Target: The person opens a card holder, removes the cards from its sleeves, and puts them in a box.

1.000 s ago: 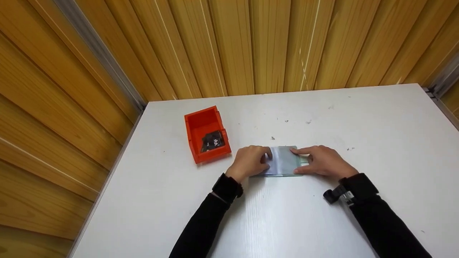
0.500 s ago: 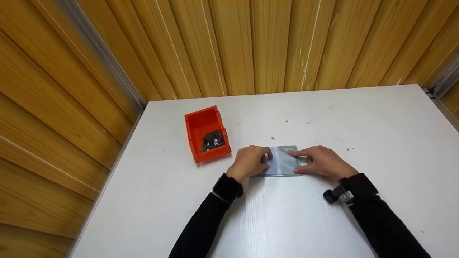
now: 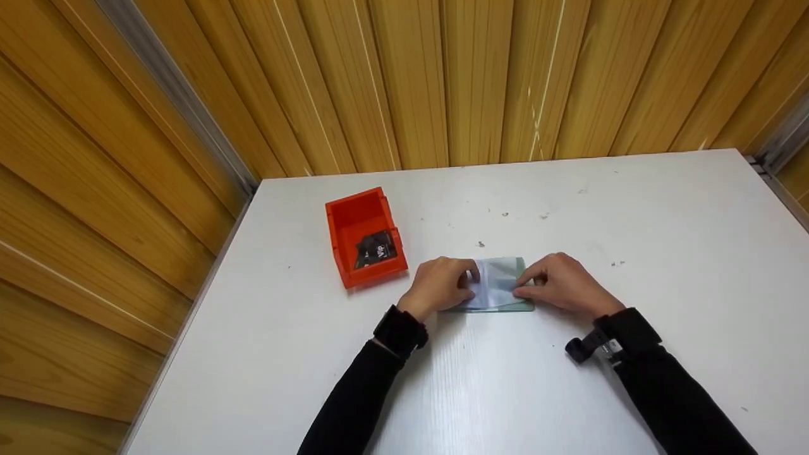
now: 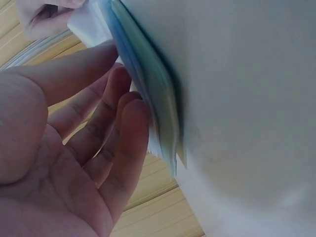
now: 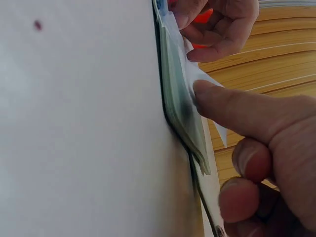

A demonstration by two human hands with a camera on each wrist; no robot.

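A thin pale green booklet (image 3: 528,308) with see-through plastic pages lies flat on the white table, like a card holder. My left hand (image 3: 439,284) rests on its left part, thumb and fingertips pressing down on the surface. In the left wrist view the left hand's fingers (image 4: 133,118) bend gently against the booklet. At the right edge my right hand (image 3: 562,284) pinches a clear plastic page (image 3: 502,275) between thumb and index finger. That page lifts slightly off the pages below in the right wrist view, where the right thumb (image 5: 222,101) lies against it.
A red plastic bin (image 3: 341,253) stands on the table to the left, beyond the left hand. Several black cards (image 3: 376,246), one marked "Vip", lie inside it. Wood-patterned walls (image 3: 474,82) border the table (image 3: 284,347) at the back and left.
The right hand's thumb and index finger have drawn closer together and shifted slightly left, taking the page edge with them. More green shows at the booklet's right side. The left hand stays put.
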